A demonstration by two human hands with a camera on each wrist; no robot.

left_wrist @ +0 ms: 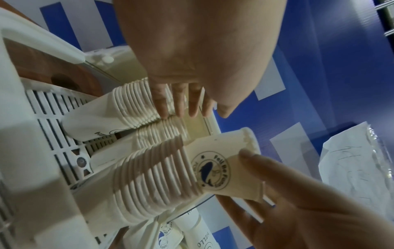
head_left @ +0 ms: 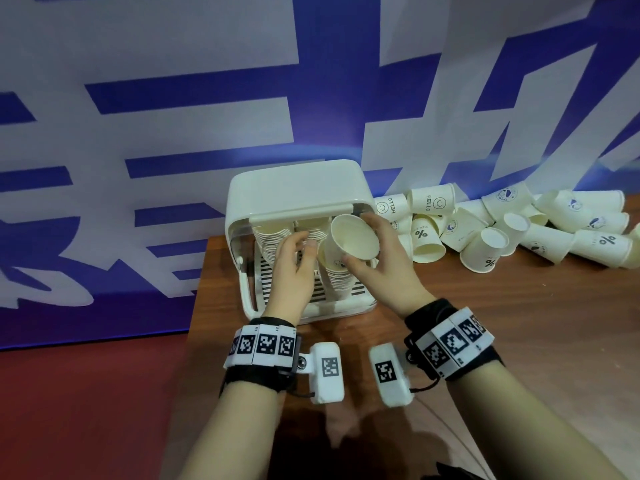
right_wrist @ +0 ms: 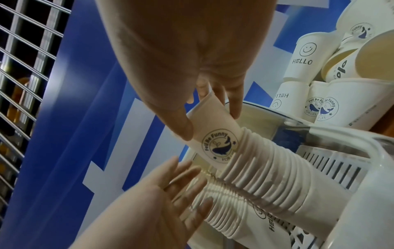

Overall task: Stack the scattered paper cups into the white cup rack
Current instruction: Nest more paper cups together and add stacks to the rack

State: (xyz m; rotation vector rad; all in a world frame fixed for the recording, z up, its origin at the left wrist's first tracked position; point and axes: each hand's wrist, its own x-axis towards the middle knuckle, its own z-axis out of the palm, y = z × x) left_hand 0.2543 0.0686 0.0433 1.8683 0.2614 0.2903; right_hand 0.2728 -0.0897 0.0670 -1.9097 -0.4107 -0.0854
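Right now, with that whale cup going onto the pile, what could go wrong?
The whale cup sits tilted and only partly nested in the right-hand stack, so pushing it crooked might crush its rim or jam it. The right hand holds it only by thumb and fingertips, so it could slip. The stack leans out of the white rack, and the left hand merely touches the neighbouring stack; a hard push might topple cups.

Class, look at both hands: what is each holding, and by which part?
Right hand pinches the white whale-logo paper cup near its rim; left hand holds nothing.
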